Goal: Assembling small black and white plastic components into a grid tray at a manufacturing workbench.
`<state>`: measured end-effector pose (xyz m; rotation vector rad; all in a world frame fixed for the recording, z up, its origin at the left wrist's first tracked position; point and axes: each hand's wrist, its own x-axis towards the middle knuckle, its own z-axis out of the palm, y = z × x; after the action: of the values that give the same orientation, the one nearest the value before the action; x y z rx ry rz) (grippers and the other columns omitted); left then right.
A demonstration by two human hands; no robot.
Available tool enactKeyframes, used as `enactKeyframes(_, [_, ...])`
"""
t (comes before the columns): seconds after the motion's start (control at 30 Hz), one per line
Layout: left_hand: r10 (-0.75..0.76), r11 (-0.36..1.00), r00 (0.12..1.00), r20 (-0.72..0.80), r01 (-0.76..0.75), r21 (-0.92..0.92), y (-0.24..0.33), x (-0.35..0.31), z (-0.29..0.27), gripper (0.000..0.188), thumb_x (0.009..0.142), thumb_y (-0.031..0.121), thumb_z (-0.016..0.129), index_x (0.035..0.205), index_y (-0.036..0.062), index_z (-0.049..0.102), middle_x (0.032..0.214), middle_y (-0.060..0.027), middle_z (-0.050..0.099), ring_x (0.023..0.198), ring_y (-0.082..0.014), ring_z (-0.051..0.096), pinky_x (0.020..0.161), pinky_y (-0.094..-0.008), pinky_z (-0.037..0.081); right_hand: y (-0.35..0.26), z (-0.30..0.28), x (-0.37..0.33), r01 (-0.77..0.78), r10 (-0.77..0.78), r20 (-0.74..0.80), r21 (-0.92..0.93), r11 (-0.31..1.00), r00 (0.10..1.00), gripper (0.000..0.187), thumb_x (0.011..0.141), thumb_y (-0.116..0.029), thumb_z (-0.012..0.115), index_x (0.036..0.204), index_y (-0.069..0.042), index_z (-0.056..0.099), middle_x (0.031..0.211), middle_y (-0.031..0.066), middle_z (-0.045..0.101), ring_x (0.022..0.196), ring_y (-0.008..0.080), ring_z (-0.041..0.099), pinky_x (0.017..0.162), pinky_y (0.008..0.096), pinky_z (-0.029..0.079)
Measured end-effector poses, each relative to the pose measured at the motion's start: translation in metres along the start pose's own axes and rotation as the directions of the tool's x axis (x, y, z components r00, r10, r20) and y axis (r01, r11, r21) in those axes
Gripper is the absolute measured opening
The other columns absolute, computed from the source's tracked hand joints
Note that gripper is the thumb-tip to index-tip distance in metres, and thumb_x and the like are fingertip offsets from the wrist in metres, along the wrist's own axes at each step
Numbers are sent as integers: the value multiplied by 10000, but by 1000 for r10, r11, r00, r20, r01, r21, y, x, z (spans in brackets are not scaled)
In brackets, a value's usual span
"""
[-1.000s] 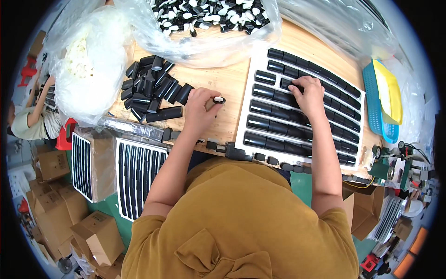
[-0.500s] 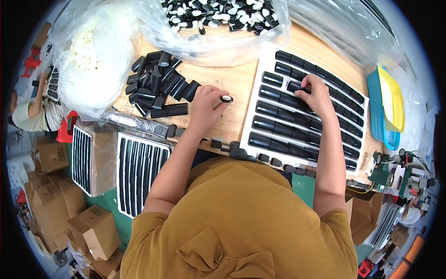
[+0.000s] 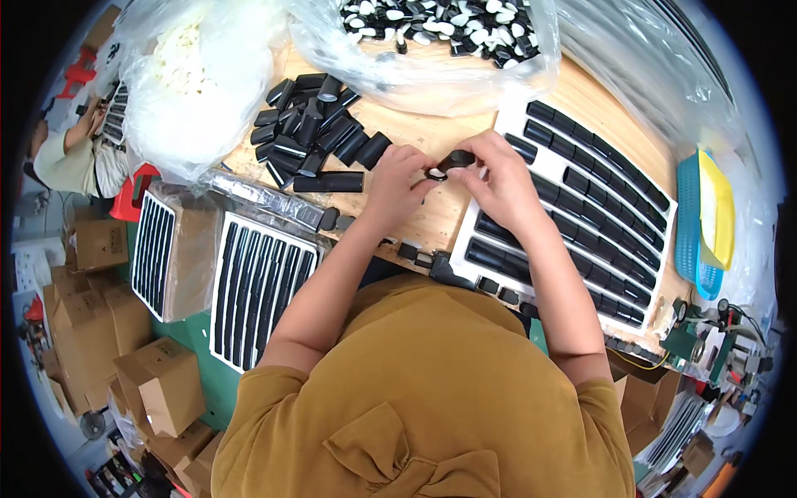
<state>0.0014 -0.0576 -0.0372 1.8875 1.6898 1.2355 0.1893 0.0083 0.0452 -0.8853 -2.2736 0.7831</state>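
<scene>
Over the worktop, your left hand's grip is pinching a white-topped black plug; your right hand's is pinching a black tube just rightward, its long axis slanting toward the plug.

Tube pile left — tray right; basket beside it.

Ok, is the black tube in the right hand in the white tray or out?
Out: the right hand holds the black tube beside the white tray, over the wooden tabletop.
</scene>
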Motion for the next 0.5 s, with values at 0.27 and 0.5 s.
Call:
enactKeyframes(0.27, [7,1000,1000,-12,-7,24,-4,-1,1,282,719,90,783,982,82,680,932,-53,610,958,-297,549,840,-404,451,1,30,1,46,-27,117,-160,986,993,244,805,-89,735,1029,-67,642,935,131,625,925,353,616,768,440,510])
enactKeyframes(0.5, [-20,999,1000,21,19,34,-8,0,3,278,727,93,780,978,79,664,949,-54,599,982,-292,540,859,-410,441,5,35,2,74,-61,85,-156,985,995,265,800,-79,727,1046,-85,629,927,118,603,897,348,612,731,436,512])
